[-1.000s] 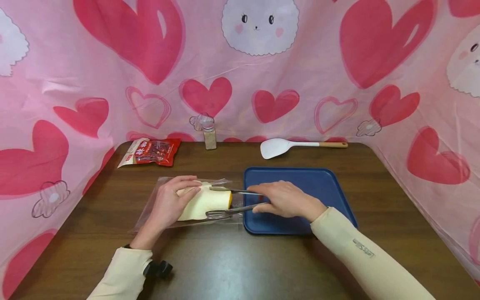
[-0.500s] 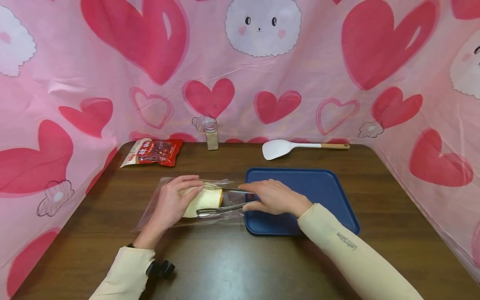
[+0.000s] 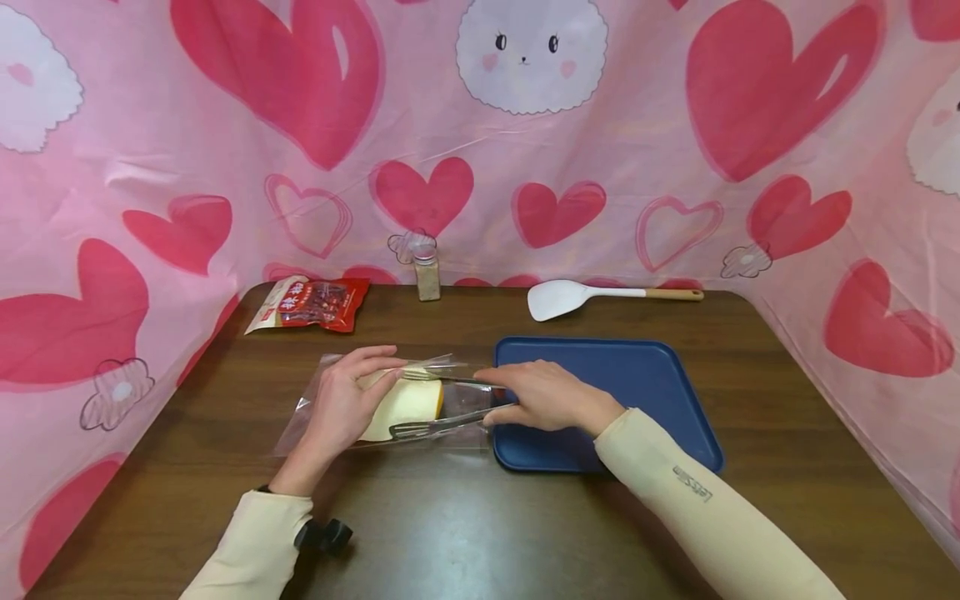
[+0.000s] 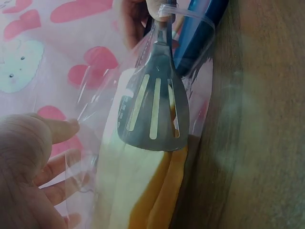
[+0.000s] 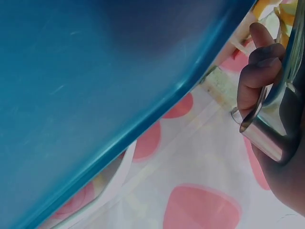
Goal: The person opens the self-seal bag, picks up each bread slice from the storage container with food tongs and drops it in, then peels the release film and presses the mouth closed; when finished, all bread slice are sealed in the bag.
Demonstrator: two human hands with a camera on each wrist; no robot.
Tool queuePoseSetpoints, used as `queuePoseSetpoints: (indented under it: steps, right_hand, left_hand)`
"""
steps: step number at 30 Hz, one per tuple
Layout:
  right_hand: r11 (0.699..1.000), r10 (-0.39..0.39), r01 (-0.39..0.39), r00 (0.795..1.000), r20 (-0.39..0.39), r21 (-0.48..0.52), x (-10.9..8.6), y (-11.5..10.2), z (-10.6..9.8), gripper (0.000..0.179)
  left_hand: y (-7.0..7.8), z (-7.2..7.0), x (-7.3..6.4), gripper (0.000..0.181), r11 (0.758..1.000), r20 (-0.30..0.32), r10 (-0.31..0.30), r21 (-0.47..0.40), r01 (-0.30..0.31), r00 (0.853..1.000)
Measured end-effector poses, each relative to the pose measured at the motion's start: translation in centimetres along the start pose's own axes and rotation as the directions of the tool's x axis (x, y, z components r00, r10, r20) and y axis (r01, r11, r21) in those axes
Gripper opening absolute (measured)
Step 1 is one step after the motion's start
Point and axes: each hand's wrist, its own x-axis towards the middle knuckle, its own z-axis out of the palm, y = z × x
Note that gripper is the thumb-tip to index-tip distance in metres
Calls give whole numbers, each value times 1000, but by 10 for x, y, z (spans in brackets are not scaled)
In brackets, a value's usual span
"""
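Observation:
My left hand (image 3: 345,404) holds the upper edge of a clear plastic bag (image 3: 302,417) on the left of the table. Inside lies a pale yellow bread-like slab (image 3: 408,410) with an orange-brown edge; layers show in the left wrist view. My right hand (image 3: 543,396) grips metal food tongs (image 3: 450,421), their arms spread and reaching into the bag's mouth along both sides of the slab. A slotted tong head (image 4: 155,107) overlaps the slab in the left wrist view. The tongs' rounded metal bend (image 5: 271,136) shows by the right palm.
A blue tray (image 3: 630,367) lies under my right hand, its left rim beside the bag mouth. Behind stand a red snack packet (image 3: 318,304), a seasoning jar (image 3: 427,277) and a white spatula (image 3: 558,298) with a wooden handle. A heart-printed cloth surrounds the table.
The tongs and my right hand have moved left into the bag, and the slab has slid deeper with them. My left hand stays at the bag's edge. Little differs over the last half second.

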Motion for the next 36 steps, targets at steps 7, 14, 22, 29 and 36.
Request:
queuePoseSetpoints:
  steps: [7, 14, 22, 29, 36]
  right_hand:
    - [1000, -8, 8, 1000, 11, -6, 4, -3, -1, 69]
    - [999, 33, -34, 998, 47, 18, 10, -4, -1, 75]
    - [995, 85, -89, 994, 70, 53, 7, -5, -1, 84]
    - [991, 129, -130, 991, 30, 41, -3, -6, -4, 87]
    - [991, 134, -134, 991, 7, 8, -12, -5, -5, 82]
  left_hand:
    - [0, 1, -1, 20, 1000, 29, -29, 5, 29, 999]
    - [0, 2, -1, 20, 1000, 51, -21, 10, 20, 999]
    - [1, 2, 0, 22, 999, 66, -37, 10, 36, 997]
    - [2, 2, 1, 22, 999, 72, -51, -5, 52, 996]
    - [3, 3, 1, 21, 998, 70, -67, -4, 67, 995]
